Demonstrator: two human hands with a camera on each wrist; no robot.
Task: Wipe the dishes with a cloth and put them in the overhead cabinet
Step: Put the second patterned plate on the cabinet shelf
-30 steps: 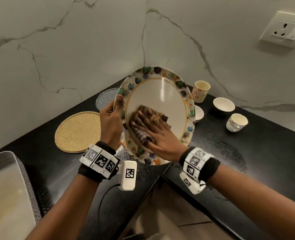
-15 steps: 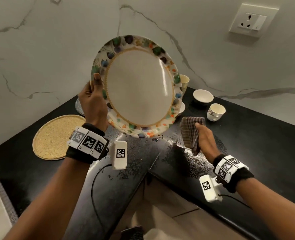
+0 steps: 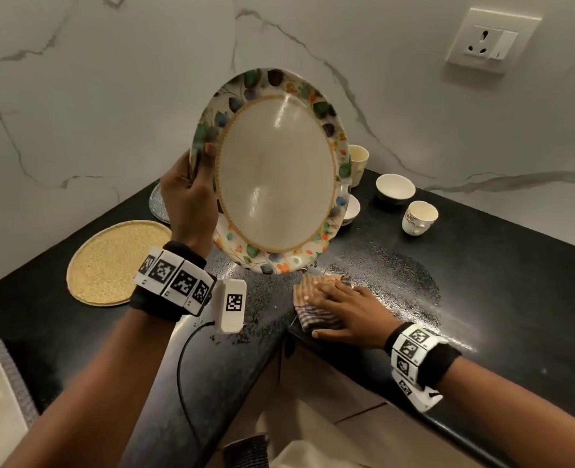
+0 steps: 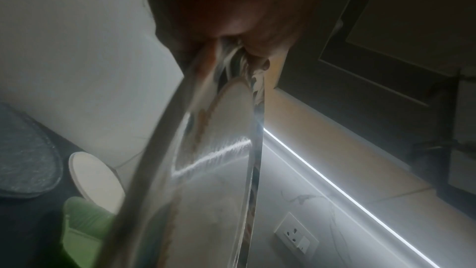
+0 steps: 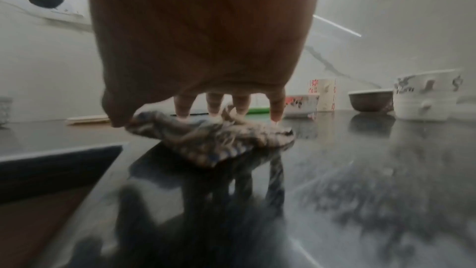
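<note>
**No readable writing in any view**

No word, brand, number or label can be read in these frames. The only sign-like marks are black-and-white square coded tags (machine patterns, not letters): a row of them on the left wristband (image 3: pixel 174 282), one on the white camera block (image 3: pixel 231 304) hanging beside that wrist, and several on the right wristband (image 3: pixel 414 349). The red marks on the tall cup (image 5: pixel 323 94) and the dark marks on the white mug (image 5: pixel 427 97) are too blurred to tell as writing or ornament.
</note>
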